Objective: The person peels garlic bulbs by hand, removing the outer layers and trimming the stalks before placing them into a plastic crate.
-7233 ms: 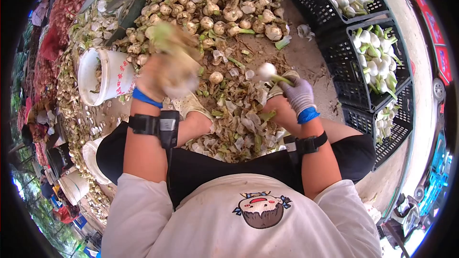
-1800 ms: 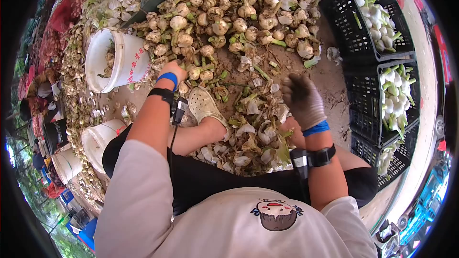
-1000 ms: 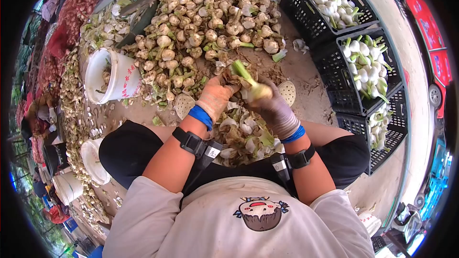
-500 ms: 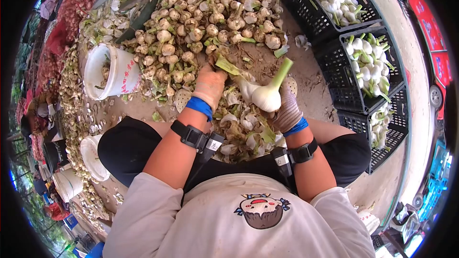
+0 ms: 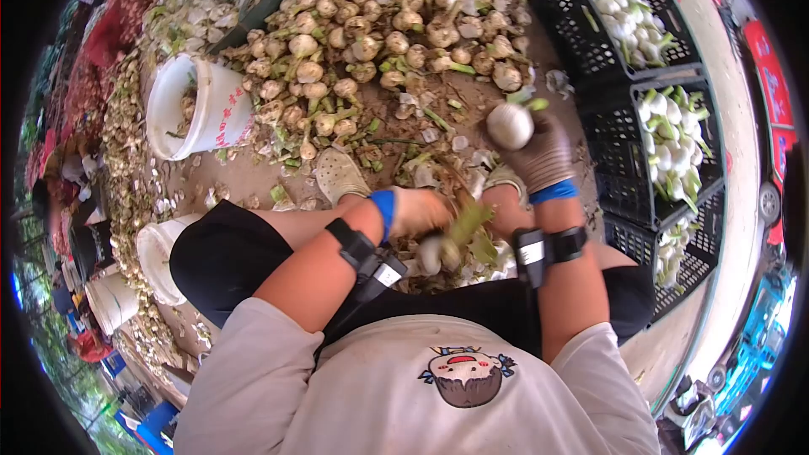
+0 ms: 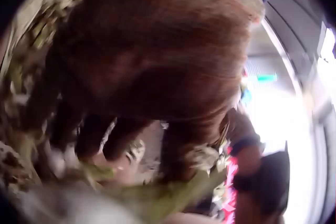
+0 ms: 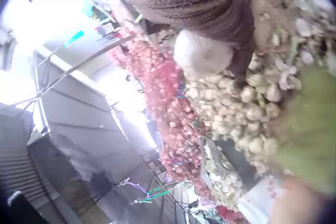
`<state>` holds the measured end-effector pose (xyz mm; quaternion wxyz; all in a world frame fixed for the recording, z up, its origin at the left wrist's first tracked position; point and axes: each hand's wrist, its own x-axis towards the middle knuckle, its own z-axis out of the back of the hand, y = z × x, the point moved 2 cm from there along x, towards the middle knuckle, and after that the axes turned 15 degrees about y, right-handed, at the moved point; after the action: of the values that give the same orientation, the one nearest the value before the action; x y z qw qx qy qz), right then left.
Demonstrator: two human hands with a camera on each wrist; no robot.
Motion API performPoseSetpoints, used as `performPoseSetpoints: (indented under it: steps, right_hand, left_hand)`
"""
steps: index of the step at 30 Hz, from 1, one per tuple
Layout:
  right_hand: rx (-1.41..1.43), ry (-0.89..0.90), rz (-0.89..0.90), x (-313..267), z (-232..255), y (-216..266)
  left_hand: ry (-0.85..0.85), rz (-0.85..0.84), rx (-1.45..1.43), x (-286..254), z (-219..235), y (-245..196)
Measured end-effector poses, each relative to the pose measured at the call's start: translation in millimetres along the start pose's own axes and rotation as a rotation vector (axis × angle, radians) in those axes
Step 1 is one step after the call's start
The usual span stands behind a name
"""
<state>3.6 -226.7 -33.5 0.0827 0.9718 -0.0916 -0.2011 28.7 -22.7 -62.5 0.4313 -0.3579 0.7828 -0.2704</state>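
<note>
In the head view my gloved right hand (image 5: 548, 156) grips a white, peeled garlic bulb (image 5: 511, 125) whose green stem points away to the right. The same bulb (image 7: 202, 53) shows under the gloved fingers in the right wrist view. Low in front of the lap, my gloved left hand (image 5: 420, 212) is blurred by motion. Stripped garlic skin with green leaf (image 5: 459, 234) is right at its fingertips, over a heap of discarded skins. The left wrist view shows the left fingers (image 6: 123, 134) extended and spread, with a pale green leaf (image 6: 173, 198) crossing just beyond them.
Unpeeled garlic bulbs (image 5: 362, 42) lie in a large pile ahead. A white bucket (image 5: 198, 108) stands to the left, another white bucket (image 5: 160, 257) beside the left knee. Black crates (image 5: 619, 147) of peeled garlic line the right side. A shoe (image 5: 339, 175) rests before the pile.
My left hand went to the pile, then met the right at a bulb and pulled its skin away. Now it has swung down toward the lap, while the right carried the white bulb outward.
</note>
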Motion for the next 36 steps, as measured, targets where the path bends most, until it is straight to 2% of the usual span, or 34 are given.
performPoseSetpoints:
  steps: [1, 2, 3, 4, 5, 7, 9, 11, 12, 13, 15, 16, 19, 21, 22, 23, 24, 25, 27, 28, 29, 31, 32, 34, 35, 36]
  right_hand:
    - [-0.034, 0.064, 0.096, 15.4, 9.0, 23.7]
    - [-0.030, 0.207, 0.200, 12.3, -13.3, 44.8]
    - [0.122, 0.334, 0.329, 18.5, -20.5, 72.2]
    - [0.374, 0.398, 0.301, 18.7, -36.7, 87.9]
    - [0.245, 0.545, 0.292, 18.9, -36.8, 96.3]
    - [0.045, 0.433, 0.352, 28.0, -23.6, 92.8]
    - [-0.122, 0.259, 0.117, 21.3, -18.5, 56.6]
    - [-0.128, 0.092, 0.175, 26.0, 5.2, 16.9]
    - [-0.158, 0.071, 0.048, 23.3, 12.2, 0.9]
    - [-0.184, 0.045, -0.083, 19.2, 19.0, -14.8]
    - [-0.226, 0.000, -0.141, 23.1, 26.5, -46.0]
    - [-0.296, -0.031, -0.182, 21.2, 23.4, -57.8]
    - [-0.545, -0.074, -0.271, 19.3, 14.9, -84.3]
    - [-0.784, -0.046, -0.280, 16.2, 6.1, -94.4]
    - [-1.083, 0.001, -0.283, 15.7, 7.2, -98.9]
    - [-1.529, 0.093, -0.123, 15.3, 11.1, -104.3]
    - [-1.736, 0.088, -0.093, 7.0, 2.0, -105.1]
    - [-1.942, 0.080, -0.060, -1.8, -6.6, -104.0]
    - [-1.988, 0.031, 0.022, -9.2, 3.6, -93.6]
    - [-2.028, -0.012, 0.087, -13.4, 10.1, -87.7]
    - [-2.027, -0.016, 0.099, -20.4, 5.1, -81.6]
    - [-2.178, 0.027, -0.071, -37.6, -9.0, -70.9]
    - [-2.140, 0.088, 0.003, -44.7, -11.5, -67.7]
    - [-2.157, 0.073, -0.005, -54.3, -9.7, -60.6]
    - [-2.170, 0.068, -0.023, -58.4, -8.5, -58.4]
    - [-2.160, 0.099, -0.035, -63.0, -11.9, -56.3]
  left_hand:
    - [-0.069, 0.233, 0.542, 4.7, 7.8, 4.8]
    - [-0.263, 0.499, 0.784, 0.8, 19.3, -2.1]
    - [-0.453, 0.769, 1.021, -5.9, 35.1, -12.1]
    - [-0.749, 0.697, 0.882, -16.2, 61.4, -8.3]
    - [-1.033, 0.608, 0.735, -30.6, 90.1, -0.9]
    - [-1.147, 0.936, 0.836, -56.7, 131.3, 10.4]
    - [-1.156, 0.890, 0.680, -74.2, 177.5, 41.0]
    - [-0.936, 0.885, 0.722, -81.6, 223.1, 83.2]
    - [-0.887, 0.971, 0.644, -85.7, 214.8, 59.6]
    - [-0.781, 1.050, 0.697, -90.0, 209.7, 44.7]
    - [-0.709, 0.999, 0.809, -90.5, 221.1, 55.2]
    - [-0.708, 1.000, 0.814, -88.0, 218.3, 57.1]
    - [-0.788, 1.067, 0.831, -89.3, 171.4, 14.1]
    - [-0.739, 0.702, 0.275, -87.0, 146.1, -0.4]
    - [-0.689, 0.366, -0.028, -76.6, 138.9, 12.0]
    - [-0.614, 0.027, -0.322, -66.7, 131.7, 22.6]
    - [-0.610, 0.020, -0.311, -59.4, 118.4, 17.7]
    - [-0.552, -0.061, -0.457, -43.2, 102.6, 11.9]
    - [-0.427, -0.217, -0.743, -18.9, 79.1, -1.0]
    - [-0.510, -0.180, 0.131, -19.5, 77.1, -10.2]
    - [-0.650, -0.157, -0.028, -13.2, 66.6, -23.4]
    - [-0.664, -0.013, 0.178, -26.3, 33.0, -65.2]
    - [-0.660, -0.019, 0.187, -24.4, 30.0, -65.9]
    - [-0.577, -0.010, 0.484, -19.2, 27.2, -62.4]
    - [-0.574, -0.012, 0.490, -15.7, 31.2, -55.0]
    - [-0.550, 0.088, 0.673, -11.7, 35.9, -47.6]
